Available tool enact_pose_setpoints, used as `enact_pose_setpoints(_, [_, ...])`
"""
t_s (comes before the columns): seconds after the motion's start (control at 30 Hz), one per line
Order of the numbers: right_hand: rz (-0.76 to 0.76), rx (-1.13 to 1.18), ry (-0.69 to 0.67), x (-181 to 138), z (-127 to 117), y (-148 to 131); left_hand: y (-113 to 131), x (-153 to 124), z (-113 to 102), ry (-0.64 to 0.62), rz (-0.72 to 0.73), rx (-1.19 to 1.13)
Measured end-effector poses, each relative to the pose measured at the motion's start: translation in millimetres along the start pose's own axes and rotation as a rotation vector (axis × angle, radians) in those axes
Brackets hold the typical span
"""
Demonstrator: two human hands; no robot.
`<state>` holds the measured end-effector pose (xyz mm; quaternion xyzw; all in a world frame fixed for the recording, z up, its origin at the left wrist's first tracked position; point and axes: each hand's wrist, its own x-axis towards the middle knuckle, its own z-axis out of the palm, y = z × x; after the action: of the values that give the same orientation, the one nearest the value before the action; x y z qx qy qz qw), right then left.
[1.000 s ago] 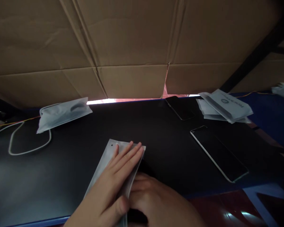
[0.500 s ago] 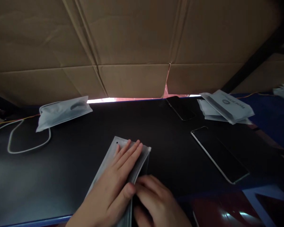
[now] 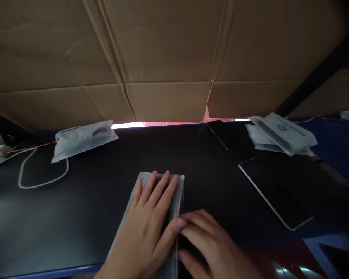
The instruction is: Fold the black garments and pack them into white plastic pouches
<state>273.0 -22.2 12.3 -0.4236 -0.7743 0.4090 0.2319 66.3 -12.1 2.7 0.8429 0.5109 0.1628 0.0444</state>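
Under my left hand [image 3: 151,221] lies a frosted plastic zip bag [image 3: 177,199], long and flat, at the front of the black tabletop. The left palm and spread fingers rest flat on it, with the thumb reaching over its right edge. My right hand [image 3: 211,242] is at that same edge, fingers curled and pinching at the bag's side. The right fingertips are partly hidden by the left thumb. A small white slider sits at the bag's top right corner. What the bag holds cannot be made out.
Two dark phones or screen panels, a larger one [image 3: 275,193] and a smaller one [image 3: 224,135], lie to the right. Behind them are stacked frosted bags [image 3: 291,133]. Another frosted bag [image 3: 85,139] and a white cable [image 3: 43,185] lie left. A cardboard wall [image 3: 168,46] rises behind.
The zip bag has turned more upright in view, and the left fingers have spread wider on it. My right hand has shifted slightly right along with the bag's edge.
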Motion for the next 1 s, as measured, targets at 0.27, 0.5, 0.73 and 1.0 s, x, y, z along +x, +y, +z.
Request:
enact_pose_setpoints(0.27, [0.016, -0.074, -0.013, -20, -33, 8, 3, 3, 7, -0.009, 0.006, 0.051])
enact_pose_setpoints(0.5, [-0.066, -0.134, -0.153, -9, -13, 2, -5, 10, 1, -0.018, -0.143, -0.127])
enact_pose_setpoints(0.73, [-0.134, -0.023, -0.137, -4, 10, 3, 6, 7, -1, -0.010, -0.181, -0.232])
enact_pose_setpoints(1.0, [0.035, 0.140, -0.061, -3, -23, -6, 4, 15, -20, -0.037, -0.160, -0.230])
